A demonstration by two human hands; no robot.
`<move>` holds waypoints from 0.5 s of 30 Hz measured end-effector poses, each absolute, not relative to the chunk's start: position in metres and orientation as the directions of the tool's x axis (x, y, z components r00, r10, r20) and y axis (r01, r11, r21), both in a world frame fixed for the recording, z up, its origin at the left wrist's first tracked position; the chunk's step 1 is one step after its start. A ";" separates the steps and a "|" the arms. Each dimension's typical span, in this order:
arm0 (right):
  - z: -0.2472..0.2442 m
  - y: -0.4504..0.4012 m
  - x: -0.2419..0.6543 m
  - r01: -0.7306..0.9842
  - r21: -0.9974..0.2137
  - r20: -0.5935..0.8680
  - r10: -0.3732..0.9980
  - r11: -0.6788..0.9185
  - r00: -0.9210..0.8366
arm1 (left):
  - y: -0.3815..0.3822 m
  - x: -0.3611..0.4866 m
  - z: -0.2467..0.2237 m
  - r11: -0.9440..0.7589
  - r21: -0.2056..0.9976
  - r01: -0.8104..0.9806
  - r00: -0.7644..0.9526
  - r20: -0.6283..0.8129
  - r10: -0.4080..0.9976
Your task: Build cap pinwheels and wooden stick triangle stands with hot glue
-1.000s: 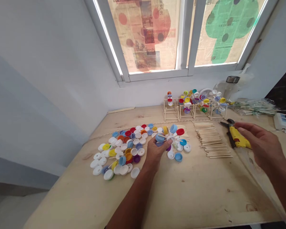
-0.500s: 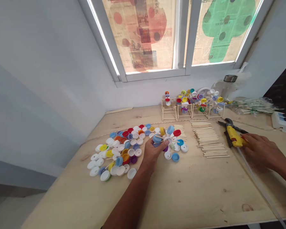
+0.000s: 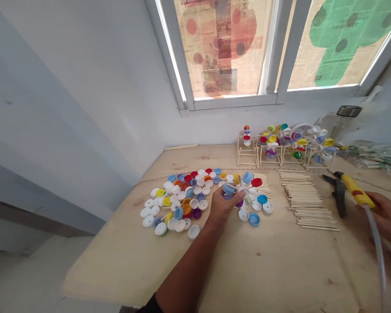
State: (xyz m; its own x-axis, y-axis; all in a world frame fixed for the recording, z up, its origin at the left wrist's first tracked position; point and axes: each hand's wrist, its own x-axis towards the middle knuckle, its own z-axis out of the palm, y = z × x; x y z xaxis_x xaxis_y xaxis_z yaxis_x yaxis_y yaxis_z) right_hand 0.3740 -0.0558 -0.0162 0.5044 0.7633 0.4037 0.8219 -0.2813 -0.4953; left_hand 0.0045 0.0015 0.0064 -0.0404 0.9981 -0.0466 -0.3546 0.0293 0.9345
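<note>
My left hand [image 3: 222, 205] grips a wheel of bottle caps [image 3: 243, 191] joined by thin wooden sticks. Around its white middle cap sit blue, yellow and red caps, and my fingers hide part of it. On the right, my right hand [image 3: 387, 217] is wrapped round the rear of a yellow and black hot glue gun [image 3: 356, 191]. A long clear glue stick [image 3: 375, 234] trails from the gun toward the table's front edge. Loose white and blue bottle caps [image 3: 254, 218] lie just beneath the wheel.
Many coloured bottle caps [image 3: 179, 224] spread over the wooden table [image 3: 117, 269] on the left. Stacked wooden sticks [image 3: 303, 195] lie between my hands. Stick frames with cap wheels [image 3: 272, 145] stand along the wall, beside a bottle [image 3: 347, 117] and bagged sticks [image 3: 378, 155].
The view has swung left, so everything sits further right. My right hand has picked up the glue gun and turned it. My left hand keeps the cap wheel in much the same place.
</note>
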 end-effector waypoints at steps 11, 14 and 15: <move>0.037 -0.017 0.262 0.113 -0.992 -0.006 0.917 -0.056 0.399 | 0.002 0.005 0.004 -0.015 0.936 -0.352 -0.141 -0.037 0.989; 0.031 -0.016 0.239 0.130 -0.989 -0.035 0.958 -0.075 0.283 | 0.000 0.004 0.007 -0.030 0.938 -0.344 -0.142 -0.021 0.990; 0.028 -0.016 0.235 0.139 -0.988 -0.034 0.970 -0.069 0.242 | -0.001 0.004 0.009 -0.038 0.940 -0.338 -0.148 -0.013 0.989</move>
